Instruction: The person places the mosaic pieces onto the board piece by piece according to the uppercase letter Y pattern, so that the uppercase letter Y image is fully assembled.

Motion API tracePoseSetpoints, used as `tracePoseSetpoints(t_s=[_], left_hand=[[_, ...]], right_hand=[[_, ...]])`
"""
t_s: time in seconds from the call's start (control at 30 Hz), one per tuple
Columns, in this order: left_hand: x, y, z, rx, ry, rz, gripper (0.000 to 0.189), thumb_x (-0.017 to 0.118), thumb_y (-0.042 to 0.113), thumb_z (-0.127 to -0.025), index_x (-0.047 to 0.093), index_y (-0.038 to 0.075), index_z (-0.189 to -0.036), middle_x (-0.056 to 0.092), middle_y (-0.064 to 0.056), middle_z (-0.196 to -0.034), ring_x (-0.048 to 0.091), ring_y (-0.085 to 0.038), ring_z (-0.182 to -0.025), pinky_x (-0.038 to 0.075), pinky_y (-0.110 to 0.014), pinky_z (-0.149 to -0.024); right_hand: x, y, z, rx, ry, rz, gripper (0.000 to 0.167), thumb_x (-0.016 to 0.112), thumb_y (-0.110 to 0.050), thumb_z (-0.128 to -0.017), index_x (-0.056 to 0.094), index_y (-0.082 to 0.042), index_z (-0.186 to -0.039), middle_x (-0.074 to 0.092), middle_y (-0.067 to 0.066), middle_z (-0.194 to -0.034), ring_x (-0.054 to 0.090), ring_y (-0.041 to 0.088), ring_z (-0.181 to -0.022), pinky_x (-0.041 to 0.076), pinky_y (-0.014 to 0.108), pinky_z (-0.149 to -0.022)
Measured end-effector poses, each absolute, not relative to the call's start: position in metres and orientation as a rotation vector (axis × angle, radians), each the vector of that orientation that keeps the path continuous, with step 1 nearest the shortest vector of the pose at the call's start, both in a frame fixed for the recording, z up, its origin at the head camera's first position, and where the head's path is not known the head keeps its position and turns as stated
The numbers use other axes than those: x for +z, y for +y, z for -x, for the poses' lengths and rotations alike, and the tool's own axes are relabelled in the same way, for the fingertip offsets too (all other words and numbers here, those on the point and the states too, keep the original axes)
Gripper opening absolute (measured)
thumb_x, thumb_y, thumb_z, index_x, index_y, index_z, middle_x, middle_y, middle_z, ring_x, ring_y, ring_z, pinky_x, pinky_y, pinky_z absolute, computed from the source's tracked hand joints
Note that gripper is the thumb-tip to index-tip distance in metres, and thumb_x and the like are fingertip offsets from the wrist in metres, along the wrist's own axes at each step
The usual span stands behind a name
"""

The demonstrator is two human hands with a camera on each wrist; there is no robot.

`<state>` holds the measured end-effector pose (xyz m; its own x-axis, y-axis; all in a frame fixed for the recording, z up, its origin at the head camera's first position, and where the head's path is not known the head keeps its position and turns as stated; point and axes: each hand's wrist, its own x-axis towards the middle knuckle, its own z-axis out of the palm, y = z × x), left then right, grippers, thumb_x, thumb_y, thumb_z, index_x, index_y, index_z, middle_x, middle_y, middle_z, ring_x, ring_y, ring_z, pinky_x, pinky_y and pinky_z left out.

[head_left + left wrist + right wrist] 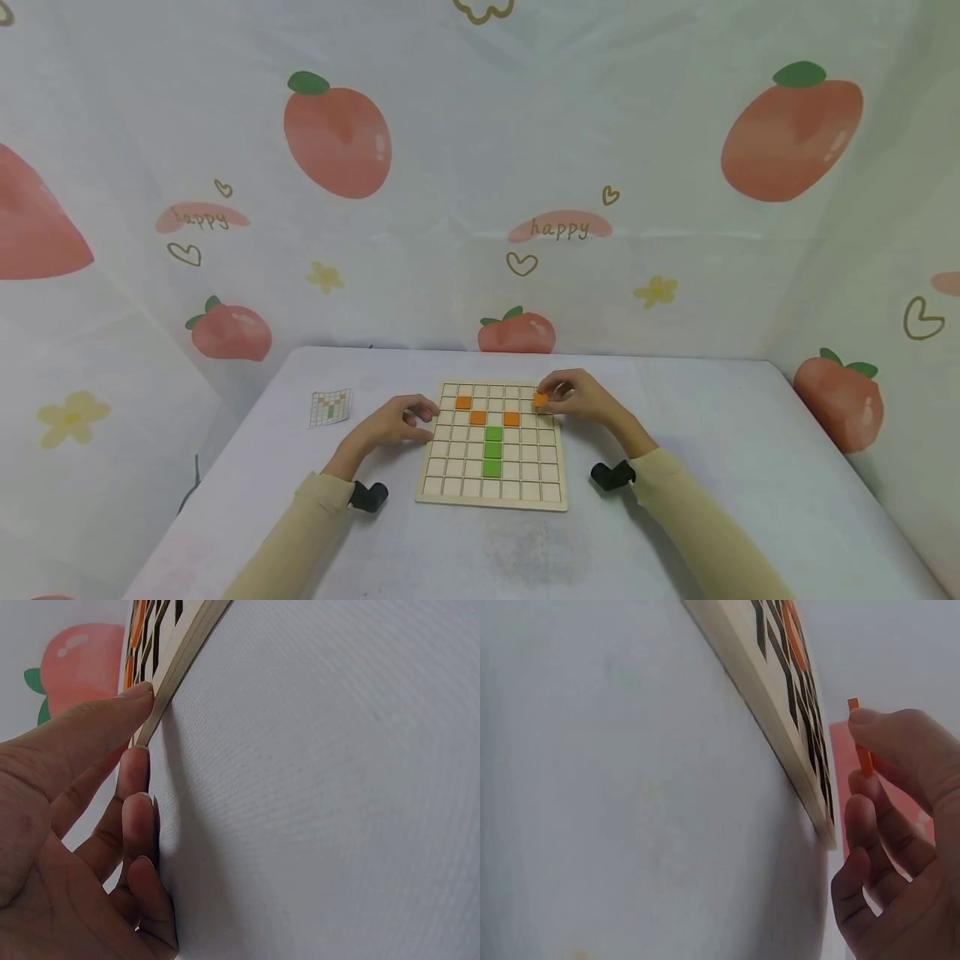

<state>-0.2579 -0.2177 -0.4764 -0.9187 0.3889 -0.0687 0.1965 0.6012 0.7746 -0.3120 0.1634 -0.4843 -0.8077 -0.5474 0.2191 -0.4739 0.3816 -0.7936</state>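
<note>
A square wooden grid board lies on the table. An orange square tile is pinched between the thumb and a fingertip of my right hand, over the board's far right corner. In the right wrist view, the tile stands edge-on above the grid. My left hand is at the board's left edge, thumb tip on the rim and the other fingers loosely bent beside it. Three orange tiles sit in cells of the upper rows. Below them, three green tiles run in a column.
A small printed card with a coloured grid pattern lies left of the board on the white tabletop. A fruit-patterned curtain hangs behind the table. Black wrist mounts sit at both sleeves.
</note>
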Motion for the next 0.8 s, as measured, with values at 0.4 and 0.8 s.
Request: tracePoseSetpoints(t_s=[0.4, 0.8], left_hand=[[-0.477, -0.217, 0.258, 1.208, 2.604, -0.462, 0.038, 0.084, 0.005, -0.082, 0.07, 0.004, -0.116, 0.063, -0.002, -0.101, 0.053, -0.019, -0.086, 0.045, -0.033, -0.079], [-0.478, -0.217, 0.258, 1.197, 2.609, -0.448, 0.038, 0.084, 0.006, -0.082, 0.07, 0.005, -0.116, 0.063, -0.002, -0.101, 0.054, -0.02, -0.087, 0.045, -0.035, -0.081]], right_hand=[[-0.487, 0.145, 0.313, -1.372, 2.56, 0.89, 0.021, 0.086, -0.009, -0.08, 0.075, -0.002, -0.097, 0.069, 0.005, -0.091, 0.059, 0.018, -0.078, 0.048, 0.031, -0.072], [-0.483, 0.137, 0.309, -1.301, 2.602, 0.759, 0.02, 0.086, -0.008, -0.08, 0.076, -0.004, -0.098, 0.068, 0.003, -0.093, 0.057, 0.018, -0.081, 0.048, 0.034, -0.074]])
